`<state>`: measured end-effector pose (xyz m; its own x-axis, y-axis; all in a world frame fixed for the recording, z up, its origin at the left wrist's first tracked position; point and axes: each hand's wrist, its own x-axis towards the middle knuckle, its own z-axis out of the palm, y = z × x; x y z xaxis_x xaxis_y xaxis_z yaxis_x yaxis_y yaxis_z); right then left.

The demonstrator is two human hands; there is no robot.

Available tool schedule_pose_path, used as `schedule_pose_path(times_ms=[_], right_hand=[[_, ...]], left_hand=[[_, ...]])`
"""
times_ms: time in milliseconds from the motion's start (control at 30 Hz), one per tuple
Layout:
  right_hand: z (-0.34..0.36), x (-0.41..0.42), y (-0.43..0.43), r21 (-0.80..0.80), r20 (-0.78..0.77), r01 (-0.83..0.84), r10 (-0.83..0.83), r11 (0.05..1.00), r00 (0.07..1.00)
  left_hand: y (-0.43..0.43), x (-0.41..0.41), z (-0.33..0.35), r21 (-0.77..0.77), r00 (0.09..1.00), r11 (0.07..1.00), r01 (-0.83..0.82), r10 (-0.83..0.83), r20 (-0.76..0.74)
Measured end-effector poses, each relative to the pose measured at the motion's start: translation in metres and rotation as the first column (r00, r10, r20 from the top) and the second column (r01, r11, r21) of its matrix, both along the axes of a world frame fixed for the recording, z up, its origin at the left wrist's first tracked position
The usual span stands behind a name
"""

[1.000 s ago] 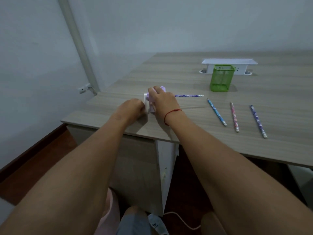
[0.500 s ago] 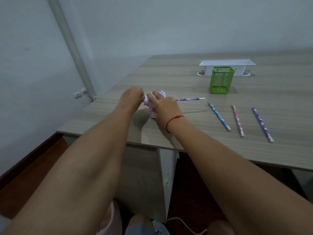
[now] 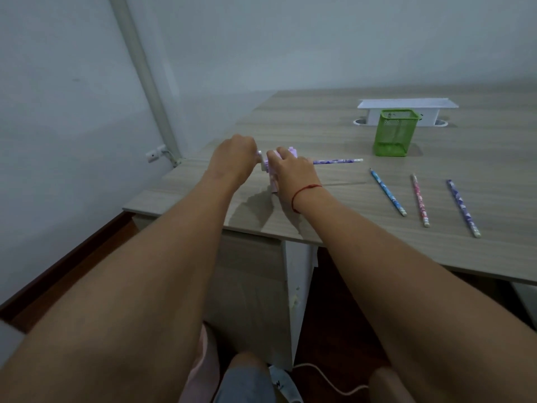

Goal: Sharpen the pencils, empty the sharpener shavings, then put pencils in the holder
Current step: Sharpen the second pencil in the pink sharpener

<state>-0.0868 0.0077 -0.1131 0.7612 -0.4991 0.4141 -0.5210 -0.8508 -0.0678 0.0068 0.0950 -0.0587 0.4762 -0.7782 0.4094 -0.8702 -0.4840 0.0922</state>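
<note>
Right hand (image 3: 293, 173) clamps lilac sharpener (image 3: 291, 151) at desk (image 3: 319, 132) corner; left hand (image 3: 232, 158) curled round crank (image 3: 263, 163). Purple pencil (image 3: 337, 161) protrudes rightward, level. Judgement: press body down, turn evenly, feed pencil straight

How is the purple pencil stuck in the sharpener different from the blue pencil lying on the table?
The purple patterned pencil sticks out of the lilac plastic sharpener, raised above the wooden table; the blue patterned pencil lies flat on it. The purple pencil runs sideways; the blue pencil slants toward the camera. Both are slim and patterned.
</note>
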Motion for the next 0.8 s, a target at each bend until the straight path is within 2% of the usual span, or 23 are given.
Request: schedule_pose_path(times_ms=[133,267,500,667,800], right_hand=[[0.002,0.002,-0.001,0.019,-0.013,0.013,-0.013,1.000,1.000],[0.002,0.001,-0.003,0.040,0.008,-0.013,0.012,0.999,1.000],[0.015,-0.004,-0.005,0.037,-0.017,-0.031,0.032,0.999,0.999],[0.020,-0.005,-0.004,0.041,-0.020,-0.061,0.062,0.997,0.998],[0.019,-0.006,-0.008,0.068,-0.013,-0.096,0.097,0.993,0.995]], left_hand=[[0.010,-0.012,-0.022,0.114,1.000,0.994,0.007,-0.004,-0.027],[0.008,-0.016,-0.043,0.152,0.997,0.988,0.000,0.012,-0.074],[-0.012,0.012,-0.024,0.264,0.988,0.962,0.064,-0.023,-0.154],[-0.020,0.022,-0.018,0.263,0.961,0.958,0.114,-0.040,-0.273],[-0.014,0.021,-0.032,0.247,0.952,0.960,0.131,-0.052,-0.302]])
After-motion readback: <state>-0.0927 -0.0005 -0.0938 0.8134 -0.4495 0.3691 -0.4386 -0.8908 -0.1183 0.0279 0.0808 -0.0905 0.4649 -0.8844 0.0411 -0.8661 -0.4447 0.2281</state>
